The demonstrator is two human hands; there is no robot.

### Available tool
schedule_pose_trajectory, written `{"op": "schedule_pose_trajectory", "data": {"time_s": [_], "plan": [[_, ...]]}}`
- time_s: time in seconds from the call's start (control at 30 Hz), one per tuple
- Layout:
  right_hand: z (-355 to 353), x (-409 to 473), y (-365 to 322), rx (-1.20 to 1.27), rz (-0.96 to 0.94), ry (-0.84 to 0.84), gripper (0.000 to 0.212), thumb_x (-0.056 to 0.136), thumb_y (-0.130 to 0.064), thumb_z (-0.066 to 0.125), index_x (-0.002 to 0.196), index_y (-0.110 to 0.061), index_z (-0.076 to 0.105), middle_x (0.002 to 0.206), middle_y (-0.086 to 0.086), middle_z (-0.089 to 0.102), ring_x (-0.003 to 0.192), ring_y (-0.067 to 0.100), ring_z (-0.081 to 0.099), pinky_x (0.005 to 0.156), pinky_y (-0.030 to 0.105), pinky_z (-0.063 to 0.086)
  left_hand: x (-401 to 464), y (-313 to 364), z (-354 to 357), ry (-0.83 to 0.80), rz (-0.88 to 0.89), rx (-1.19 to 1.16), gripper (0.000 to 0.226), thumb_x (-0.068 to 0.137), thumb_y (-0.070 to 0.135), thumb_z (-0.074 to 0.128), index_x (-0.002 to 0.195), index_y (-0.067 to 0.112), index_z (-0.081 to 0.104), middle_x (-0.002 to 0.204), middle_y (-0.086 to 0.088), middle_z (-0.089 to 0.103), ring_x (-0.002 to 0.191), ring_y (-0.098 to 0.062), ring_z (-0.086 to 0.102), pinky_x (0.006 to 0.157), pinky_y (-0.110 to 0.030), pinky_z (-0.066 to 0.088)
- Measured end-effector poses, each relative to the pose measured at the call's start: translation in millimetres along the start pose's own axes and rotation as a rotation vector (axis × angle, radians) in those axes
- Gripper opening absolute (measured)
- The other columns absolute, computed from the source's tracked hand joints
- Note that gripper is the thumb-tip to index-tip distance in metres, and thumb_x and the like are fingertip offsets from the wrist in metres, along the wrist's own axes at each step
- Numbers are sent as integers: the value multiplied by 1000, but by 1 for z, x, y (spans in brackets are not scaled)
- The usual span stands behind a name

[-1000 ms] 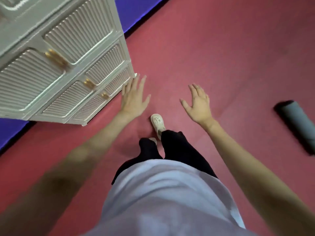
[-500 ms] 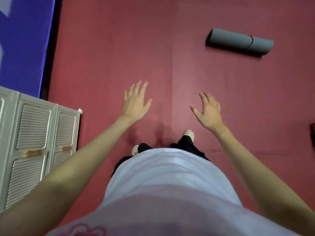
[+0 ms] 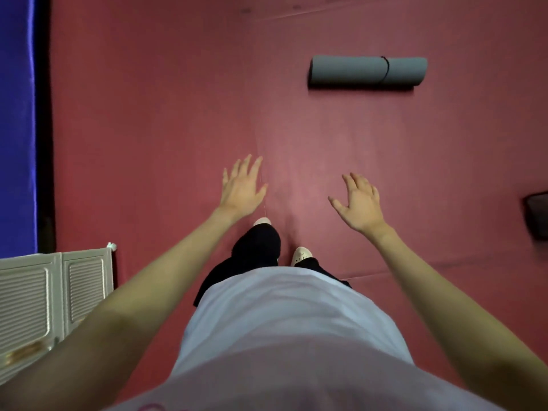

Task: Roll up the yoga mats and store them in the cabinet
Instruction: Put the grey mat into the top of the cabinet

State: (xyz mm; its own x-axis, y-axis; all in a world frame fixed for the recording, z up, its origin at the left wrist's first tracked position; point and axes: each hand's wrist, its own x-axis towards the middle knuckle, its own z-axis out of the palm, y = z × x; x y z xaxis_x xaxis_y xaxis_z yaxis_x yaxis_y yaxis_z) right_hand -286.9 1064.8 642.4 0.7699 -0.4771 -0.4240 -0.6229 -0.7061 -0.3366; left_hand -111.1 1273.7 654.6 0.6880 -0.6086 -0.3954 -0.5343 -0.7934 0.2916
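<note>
facing rolled yoga mat (image 3: 367, 72), empty-handed

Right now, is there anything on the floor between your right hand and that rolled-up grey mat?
Nothing: in the head view only bare red floor lies between the right hand and the rolled grey mat.

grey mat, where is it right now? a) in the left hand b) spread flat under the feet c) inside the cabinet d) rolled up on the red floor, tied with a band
d: the grey mat lies rolled on the red floor with a dark band around it, ahead of both empty hands, the left hand and right hand, and apart from the cabinet.
</note>
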Motion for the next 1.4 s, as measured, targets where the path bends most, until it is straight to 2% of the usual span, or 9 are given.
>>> {"op": "schedule_pose_trajectory", "data": {"time_s": [0.33, 0.57, 0.9, 1.17, 1.4], "plan": [[-73, 177, -4, -64, 0, -30, 69, 96, -45, 48, 150, -7, 27, 157, 15, 24, 145, 30, 19, 117, 45, 12, 191, 11, -44, -71, -7, 31, 67, 98, 40, 44, 154, 19, 15, 161, -9, 13, 148, -32, 11, 119, -55, 8], [-149, 304, -9, -108, 43, -47, 69, 96, -45, 48, 150, -9, 27, 157, 14, 22, 145, 29, 18, 117, 43, 12, 327, 42, -101, -104, 86, 16, 66, 98, 38, 44, 154, 18, 17, 160, -10, 15, 147, -32, 13, 119, -54, 8], [-222, 495, 33, -113, -1, -103, 71, 94, -45, 51, 150, -8, 26, 158, 14, 21, 146, 28, 16, 117, 42, 10, 501, 88, -136, -112, 48, 53, 66, 97, 38, 45, 154, 18, 18, 160, -9, 15, 147, -31, 13, 118, -54, 8], [-238, 675, 89, -152, -70, -202, 70, 93, -43, 53, 148, -7, 29, 156, 16, 24, 145, 29, 19, 117, 43, 12, 662, 134, -108, -158, -12, 52, 66, 96, 35, 47, 153, 19, 19, 160, -8, 17, 147, -29, 15, 118, -52, 7], [-151, 825, 136, -169, -16, -281, 70, 92, -41, 54, 148, -7, 28, 155, 16, 25, 143, 30, 21, 117, 44, 15, 805, 117, -7, -249, -63, 23, 65, 95, 35, 48, 152, 16, 22, 159, -10, 20, 145, -31, 19, 118, -53, 14]]}}
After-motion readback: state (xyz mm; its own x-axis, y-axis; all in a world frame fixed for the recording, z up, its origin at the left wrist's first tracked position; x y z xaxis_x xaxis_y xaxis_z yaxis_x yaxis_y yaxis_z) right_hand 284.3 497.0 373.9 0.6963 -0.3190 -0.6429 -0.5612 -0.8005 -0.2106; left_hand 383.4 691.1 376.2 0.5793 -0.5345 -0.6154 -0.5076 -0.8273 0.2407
